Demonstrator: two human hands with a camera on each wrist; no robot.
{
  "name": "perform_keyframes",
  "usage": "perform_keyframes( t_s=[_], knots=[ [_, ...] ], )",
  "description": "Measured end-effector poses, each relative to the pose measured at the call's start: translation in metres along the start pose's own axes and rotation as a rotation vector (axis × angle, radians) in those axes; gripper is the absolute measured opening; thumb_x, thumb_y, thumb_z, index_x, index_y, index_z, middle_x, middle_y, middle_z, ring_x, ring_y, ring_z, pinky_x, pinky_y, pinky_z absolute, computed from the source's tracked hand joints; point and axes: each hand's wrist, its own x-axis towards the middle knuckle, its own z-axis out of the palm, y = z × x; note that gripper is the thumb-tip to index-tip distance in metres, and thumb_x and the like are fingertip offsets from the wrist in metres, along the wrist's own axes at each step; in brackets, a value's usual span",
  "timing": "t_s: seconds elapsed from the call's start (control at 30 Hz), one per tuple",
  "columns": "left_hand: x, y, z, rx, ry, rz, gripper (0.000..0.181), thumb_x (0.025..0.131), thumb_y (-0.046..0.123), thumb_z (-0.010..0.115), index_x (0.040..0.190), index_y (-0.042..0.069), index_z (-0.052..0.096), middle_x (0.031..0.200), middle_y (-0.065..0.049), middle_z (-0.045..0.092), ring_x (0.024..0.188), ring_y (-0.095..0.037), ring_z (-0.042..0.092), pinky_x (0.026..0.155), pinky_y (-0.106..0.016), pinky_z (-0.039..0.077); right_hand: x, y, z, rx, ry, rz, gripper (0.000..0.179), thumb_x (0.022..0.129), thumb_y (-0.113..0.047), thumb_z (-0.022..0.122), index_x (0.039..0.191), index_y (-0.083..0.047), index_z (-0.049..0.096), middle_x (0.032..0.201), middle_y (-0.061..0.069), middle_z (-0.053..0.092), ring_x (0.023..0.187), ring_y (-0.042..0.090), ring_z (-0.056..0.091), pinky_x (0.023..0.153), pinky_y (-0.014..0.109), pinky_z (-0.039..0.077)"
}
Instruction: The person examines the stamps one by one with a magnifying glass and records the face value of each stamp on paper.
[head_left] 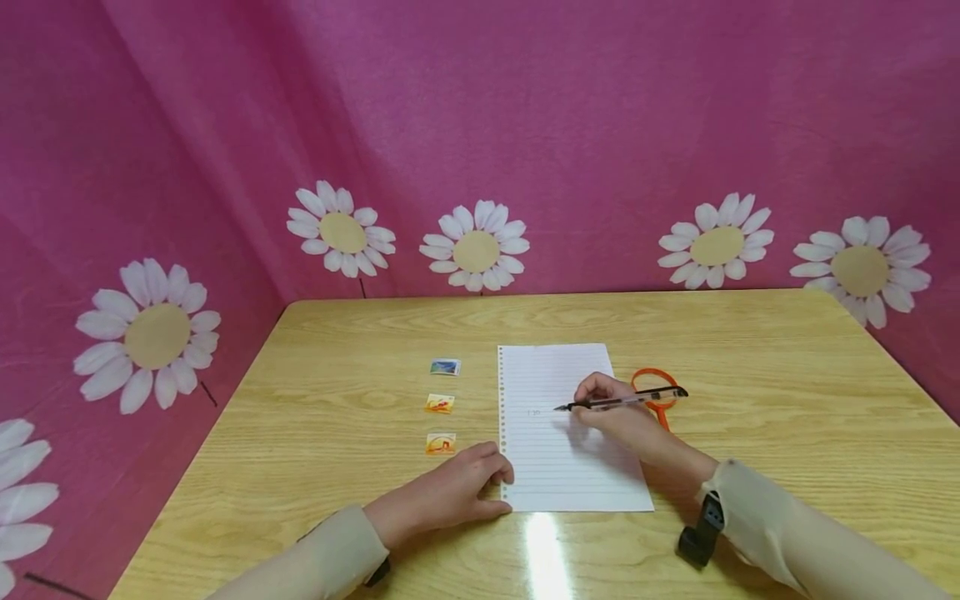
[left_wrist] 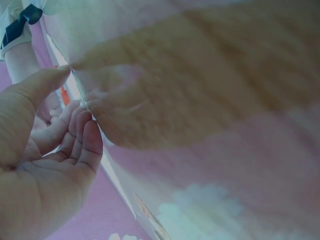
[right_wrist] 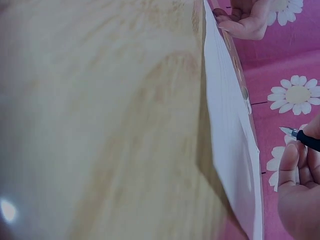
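Observation:
A lined sheet of loose-leaf paper (head_left: 562, 475), punched with holes down its left side, lies on the table with a few small pencil-grey marks on one line. My right hand (head_left: 618, 421) pinches a clear-barrelled pen (head_left: 622, 401) with a black cap end and grip. In the right wrist view, the pen's bare tip (right_wrist: 287, 131) shows a gap from the paper. My left hand (head_left: 465, 485) rests at the lower left edge of the sheet, thumb and fingertips (left_wrist: 92, 142) against it, fingers loosely bent.
Left of the paper, three small stamp-like pictures stand in a column: a blue one (head_left: 446, 367), a yellow one (head_left: 439, 404) and another yellow one (head_left: 441, 443). An orange magnifying glass (head_left: 662, 416) lies right of the sheet, partly behind the right hand. A pink flowered curtain (head_left: 585, 150) hangs behind the wooden table (head_left: 337, 375).

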Motion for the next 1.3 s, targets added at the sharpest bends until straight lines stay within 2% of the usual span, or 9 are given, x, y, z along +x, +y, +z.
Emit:
perform_keyframes(
  t_s=[0.13,0.23,0.43,0.67,1.1,1.3],
  knots=[
    [-0.001,0.001,0.0,-0.009,0.001,-0.005,0.021,0.088,0.022,0.074,0.102,0.009,0.064,0.093,0.003,0.052,0.08,-0.002,0.043,0.074,-0.014,0.042,-0.003,0.003,-0.004,0.022,0.001,-0.004,0.013,0.085,0.001,0.066,0.091,-0.005,0.055,0.081,-0.009,0.059,0.074,0.004,0.052,0.068,0.02,0.043],
    [-0.001,0.002,0.0,-0.011,0.002,-0.004,0.022,0.088,0.022,0.074,0.101,0.009,0.064,0.092,0.003,0.052,0.08,-0.002,0.043,0.074,-0.014,0.042,-0.004,0.005,-0.008,0.035,0.001,-0.008,0.013,0.085,0.001,0.064,0.093,-0.005,0.055,0.083,-0.008,0.058,0.076,0.006,0.053,0.071,0.021,0.044],
    [-0.001,0.001,0.0,-0.015,0.0,-0.009,0.022,0.088,0.023,0.074,0.101,0.01,0.063,0.093,0.003,0.052,0.08,-0.002,0.043,0.074,-0.014,0.041,-0.006,0.008,-0.016,0.073,-0.005,-0.025,0.013,0.085,0.004,0.062,0.092,-0.004,0.054,0.084,-0.008,0.058,0.077,0.004,0.054,0.07,0.018,0.045],
    [-0.001,0.0,0.001,-0.016,-0.001,-0.009,0.022,0.089,0.024,0.073,0.103,0.01,0.064,0.094,0.003,0.053,0.082,-0.003,0.045,0.075,-0.014,0.043,-0.009,0.009,-0.024,0.065,0.034,-0.037,0.014,0.083,0.005,0.064,0.089,-0.006,0.055,0.079,-0.011,0.058,0.074,0.003,0.053,0.067,0.018,0.045],
    [-0.001,0.001,0.001,-0.025,0.005,-0.005,0.021,0.088,0.022,0.074,0.101,0.01,0.063,0.094,0.003,0.052,0.082,-0.004,0.046,0.076,-0.015,0.043,-0.017,0.009,-0.041,0.015,0.073,-0.057,0.012,0.086,0.005,0.063,0.092,0.004,0.053,0.08,-0.012,0.058,0.071,0.002,0.05,0.061,0.018,0.042],
    [-0.001,-0.001,0.001,-0.029,0.004,0.005,0.021,0.088,0.023,0.073,0.102,0.01,0.063,0.094,0.003,0.052,0.083,-0.003,0.046,0.077,-0.016,0.044,-0.021,0.011,-0.051,0.024,0.093,-0.029,0.013,0.087,0.001,0.065,0.091,-0.009,0.057,0.084,-0.01,0.059,0.072,0.002,0.051,0.061,0.018,0.043]
  ],
)
